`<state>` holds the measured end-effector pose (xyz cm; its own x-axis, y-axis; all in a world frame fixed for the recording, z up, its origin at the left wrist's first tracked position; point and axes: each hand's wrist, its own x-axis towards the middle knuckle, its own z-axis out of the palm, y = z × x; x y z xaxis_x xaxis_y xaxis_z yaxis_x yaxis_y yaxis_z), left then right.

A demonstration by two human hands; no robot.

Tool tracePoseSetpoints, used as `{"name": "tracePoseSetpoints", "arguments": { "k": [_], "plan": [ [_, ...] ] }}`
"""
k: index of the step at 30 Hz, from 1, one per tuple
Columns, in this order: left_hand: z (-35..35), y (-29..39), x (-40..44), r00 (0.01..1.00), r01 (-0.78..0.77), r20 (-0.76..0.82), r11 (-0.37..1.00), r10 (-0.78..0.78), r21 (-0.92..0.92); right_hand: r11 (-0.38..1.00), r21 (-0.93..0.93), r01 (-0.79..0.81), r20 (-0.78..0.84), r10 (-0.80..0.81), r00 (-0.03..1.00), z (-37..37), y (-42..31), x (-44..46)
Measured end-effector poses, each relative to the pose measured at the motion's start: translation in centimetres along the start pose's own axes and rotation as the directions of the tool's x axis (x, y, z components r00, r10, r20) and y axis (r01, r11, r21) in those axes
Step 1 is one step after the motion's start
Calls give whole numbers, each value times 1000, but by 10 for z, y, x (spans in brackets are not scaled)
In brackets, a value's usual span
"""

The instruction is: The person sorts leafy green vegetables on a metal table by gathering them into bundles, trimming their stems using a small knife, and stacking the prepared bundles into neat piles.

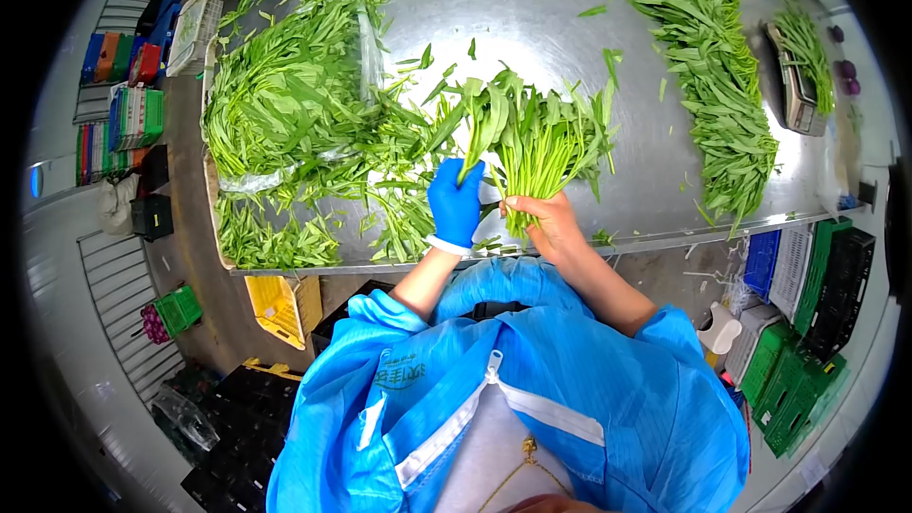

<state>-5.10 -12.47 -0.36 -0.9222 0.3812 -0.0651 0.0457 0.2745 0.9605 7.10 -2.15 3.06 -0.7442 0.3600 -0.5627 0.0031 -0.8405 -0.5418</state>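
My left hand (454, 201), in a blue glove, is closed round a few leafy green stems (483, 123). Beside it, my bare right hand (543, 220) grips a thick bunch of leafy greens (543, 147) by the stem ends, with the leaves fanned out away from me. Both hands are close together above the near edge of the steel table (532, 9). Loose greens (394, 199) lie just left of my gloved hand. Further left is a large heap of the same greens (285, 95), partly on clear plastic.
A long row of greens (708, 76) runs along the table's right part. Beyond it a scale (800, 85) carries more greens. Stacked crates (788, 380) stand at the lower right, a yellow crate (285, 309) under the left edge, and colored crates (133, 119) far left.
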Motion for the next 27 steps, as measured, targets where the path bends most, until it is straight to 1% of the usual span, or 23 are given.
{"name": "tracePoseSetpoints", "arguments": {
  "k": [2,3,4,5,6,7,8,10,11,12,13,14,15,16,18,19,20,22,23,26,27],
  "plan": [
    [-16,-3,21,977,138,-167,990,-132,24,999,-14,-32,24,32,999,7,-2,-6],
    [-29,-9,33,983,89,-163,994,-79,59,999,-9,-37,62,38,997,8,-3,-9],
    [-42,-17,46,987,40,-161,995,-25,92,1000,-23,-12,38,13,999,8,-4,-11],
    [-55,-30,56,996,46,-84,990,-35,132,999,-40,9,16,-9,1000,9,-5,-13],
    [-64,-23,60,999,51,-7,983,-50,175,998,-57,29,-5,-29,1000,9,-6,-13],
    [-75,-15,62,995,81,33,955,-94,286,995,-47,85,-22,-86,996,7,-8,-11],
    [-84,-19,66,999,0,32,941,-11,338,990,-42,135,-45,-137,990,7,-13,-10],
    [-98,-25,73,989,-141,-2,929,150,341,971,-31,237,-94,-239,966,7,-24,-10],
    [-104,-33,75,983,-177,11,938,182,298,958,-59,281,-93,-286,954,4,-27,-9],
    [-110,-10,74,997,12,77,989,-24,145,949,-95,301,-81,-308,948,4,-32,-12],
    [-119,15,70,961,217,173,976,-214,2,938,-132,321,-70,-331,941,6,-40,-16],
    [-124,32,66,879,423,294,898,-375,-119,925,-169,340,-59,-354,933,7,-45,-20],
    [-125,37,62,889,395,414,788,-197,-472,921,-173,350,-12,-357,934,5,-47,-21],
    [-120,47,56,923,364,350,647,-156,-670,919,-168,357,-10,-363,932,9,-47,-20],
    [-110,17,56,901,422,358,691,-247,-587,916,-158,369,-13,-375,927,17,-44,-20],
    [-107,-14,57,830,539,456,668,-320,-513,941,-201,274,44,-270,962,1,-36,-6],
    [-98,-26,55,751,659,518,529,-411,-536,943,-208,260,47,-256,966,2,-37,-3],
    [-85,-13,43,833,544,482,566,-273,-619,946,-211,245,44,-241,969,13,-35,3],
    [-81,-1,40,857,502,463,566,-226,-654,943,-190,273,45,-269,962,20,-37,0],
    [-56,17,25,865,497,442,529,-239,-688,933,-246,262,77,-251,965,29,-29,-7],
    [-48,20,16,826,555,500,526,-260,-644,934,-278,225,67,-215,974,26,-19,-5]
  ]
}}
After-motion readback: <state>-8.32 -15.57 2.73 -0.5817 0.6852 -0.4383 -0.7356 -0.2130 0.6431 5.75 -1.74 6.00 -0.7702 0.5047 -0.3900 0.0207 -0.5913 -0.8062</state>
